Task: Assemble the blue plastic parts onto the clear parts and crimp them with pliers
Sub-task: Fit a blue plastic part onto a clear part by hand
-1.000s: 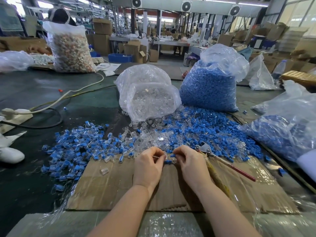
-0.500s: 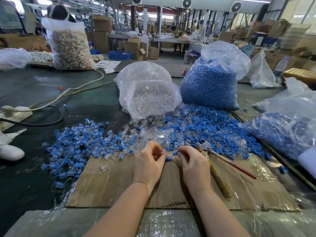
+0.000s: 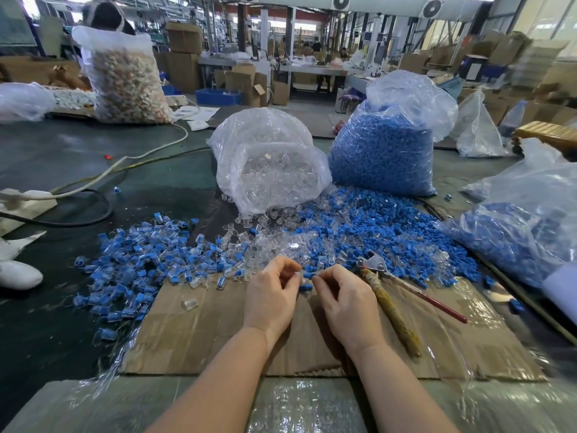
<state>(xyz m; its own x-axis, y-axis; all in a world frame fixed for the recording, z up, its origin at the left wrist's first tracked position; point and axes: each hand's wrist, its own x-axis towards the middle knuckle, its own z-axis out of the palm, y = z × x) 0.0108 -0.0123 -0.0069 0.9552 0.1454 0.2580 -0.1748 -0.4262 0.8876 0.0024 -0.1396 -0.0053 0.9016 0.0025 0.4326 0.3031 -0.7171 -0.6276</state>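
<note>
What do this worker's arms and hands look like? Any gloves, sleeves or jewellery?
Both are bare. The left hand and the right hand wear no gloves, and no rings show on the fingers. Neither wrist carries a watch or band. The forearms are uncovered all the way to the bottom edge of the picture, so no sleeve comes into view.

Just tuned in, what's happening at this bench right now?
A person is fitting small parts together by hand. The left hand pinches a clear part; the right hand pinches a blue part next to it. The pliers lie untouched on the cardboard, right of the hands.
</note>
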